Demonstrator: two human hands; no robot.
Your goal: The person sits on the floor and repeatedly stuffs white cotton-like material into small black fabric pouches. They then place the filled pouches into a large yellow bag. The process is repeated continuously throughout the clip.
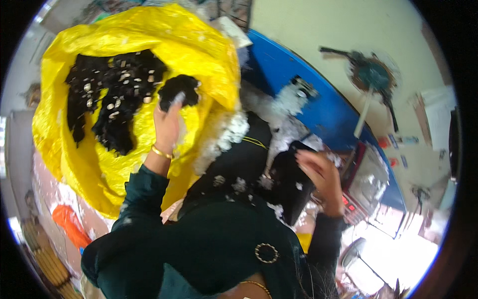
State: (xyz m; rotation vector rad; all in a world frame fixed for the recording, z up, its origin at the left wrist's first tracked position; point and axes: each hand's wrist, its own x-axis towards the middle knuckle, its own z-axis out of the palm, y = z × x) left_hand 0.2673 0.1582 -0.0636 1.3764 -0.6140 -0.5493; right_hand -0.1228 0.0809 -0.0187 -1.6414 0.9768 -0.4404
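At the left, my left hand [168,128] grips a soft, fuzzy black piece [175,90], probably plush, and holds it over the mouth of a big yellow sack [137,37]. More black fuzzy pieces with small pale tags or patches [119,84] lie inside the sack. My right hand [322,177] is above the right side of my lap, slightly blurred, its fingers stretched out and nothing visible in them. Beneath it is the black cloth [289,174] over my legs. Clumps of white fluffy stuffing [231,132] lie between the sack and my lap.
A large blue curved surface [318,107] with white fluff on it stands ahead to the right. Beside my right hand is a scale [352,207] with red lit digits. A dark round-based object with black legs [372,74] rests on the floor. An orange bag [71,225] lies at left.
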